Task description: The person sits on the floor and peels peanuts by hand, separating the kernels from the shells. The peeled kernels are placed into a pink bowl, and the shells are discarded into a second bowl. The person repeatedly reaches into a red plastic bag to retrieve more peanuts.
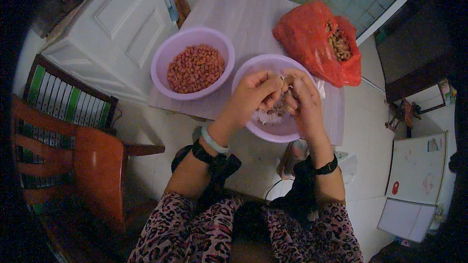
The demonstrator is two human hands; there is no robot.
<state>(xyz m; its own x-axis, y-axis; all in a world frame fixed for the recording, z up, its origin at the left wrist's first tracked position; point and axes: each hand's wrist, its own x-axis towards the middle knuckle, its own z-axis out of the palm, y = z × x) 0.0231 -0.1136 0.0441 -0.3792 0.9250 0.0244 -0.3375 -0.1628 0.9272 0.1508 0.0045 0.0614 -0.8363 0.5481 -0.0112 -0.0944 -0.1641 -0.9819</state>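
Observation:
My left hand and my right hand meet over a lilac plastic basin. Their fingertips pinch a small, blurred brownish piece between them; what it is cannot be made out clearly. Small pale and dark bits lie in that basin, partly hidden by the hands. To the left, a second lilac basin holds a heap of reddish-brown nuts or kernels. An open red plastic bag at the upper right contains tan pieces that look like unshelled peanuts.
Everything stands on a pale wood-grain table. A crumpled white scrap lies beside the near basin. At the left are a wooden chair and a white panelled door. A white refrigerator stands at the right.

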